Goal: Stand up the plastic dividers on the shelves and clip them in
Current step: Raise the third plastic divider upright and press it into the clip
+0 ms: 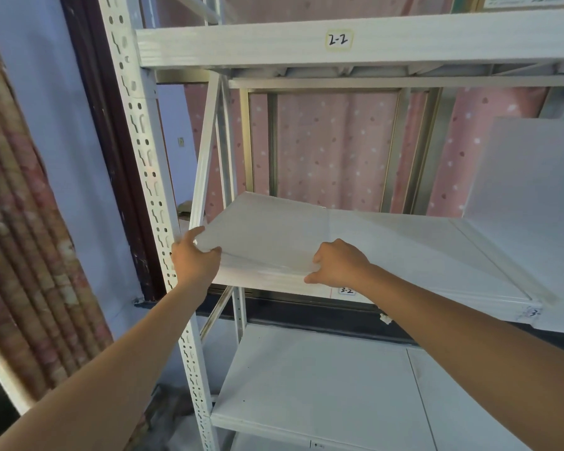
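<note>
Both hands — left (194, 255), right (337, 263) — pinching flat, smooth white plastic divider (267, 236) on metal shelf (420, 252).

Place: a storeroom fitted out inside an ordinary room.
Racking: a white steel shelving unit (339, 43) with a slotted, boltless upright (144, 151) and diagonal bracing.
Labels: handwritten location tags on the shelf edges, "2-2" (338, 39) above and "3-2" (346, 290) below, as in stock-keeping.
Room signs: a pink dotted curtain (336, 148) hangs behind the rack, a patterned curtain (17, 229) at the left, beside a pale painted wall (62, 109).
</note>
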The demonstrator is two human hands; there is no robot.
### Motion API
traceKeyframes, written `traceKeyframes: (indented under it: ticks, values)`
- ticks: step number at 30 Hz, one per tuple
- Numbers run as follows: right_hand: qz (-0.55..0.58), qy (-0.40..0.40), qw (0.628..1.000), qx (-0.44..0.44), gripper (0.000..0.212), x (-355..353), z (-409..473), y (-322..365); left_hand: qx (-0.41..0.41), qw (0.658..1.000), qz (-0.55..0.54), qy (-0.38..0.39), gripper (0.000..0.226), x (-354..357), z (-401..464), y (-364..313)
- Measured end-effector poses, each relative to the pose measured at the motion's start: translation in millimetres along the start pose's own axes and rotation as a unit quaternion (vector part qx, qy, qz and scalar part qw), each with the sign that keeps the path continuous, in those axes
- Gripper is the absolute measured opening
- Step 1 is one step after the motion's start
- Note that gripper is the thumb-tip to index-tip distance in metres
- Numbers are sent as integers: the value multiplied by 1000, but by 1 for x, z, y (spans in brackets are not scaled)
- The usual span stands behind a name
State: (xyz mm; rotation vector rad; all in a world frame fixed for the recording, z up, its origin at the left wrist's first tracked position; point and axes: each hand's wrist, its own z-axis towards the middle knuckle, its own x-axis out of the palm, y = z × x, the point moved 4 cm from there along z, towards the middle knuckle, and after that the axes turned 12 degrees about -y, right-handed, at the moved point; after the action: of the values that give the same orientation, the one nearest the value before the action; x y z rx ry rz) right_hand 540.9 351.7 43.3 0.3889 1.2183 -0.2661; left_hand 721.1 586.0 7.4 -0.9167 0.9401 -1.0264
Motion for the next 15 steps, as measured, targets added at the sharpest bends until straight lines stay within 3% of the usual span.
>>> traceKeyframes:
  ticks: [6, 15]
  values:
    - [23, 7, 1000, 6, 54, -5, 1, -5, 7, 988, -150, -21, 66, 7, -11, -46]
    - [36, -15, 999, 9, 59, -8, -2, -16, 56, 973, -223, 21, 85, 20, -21, -92]
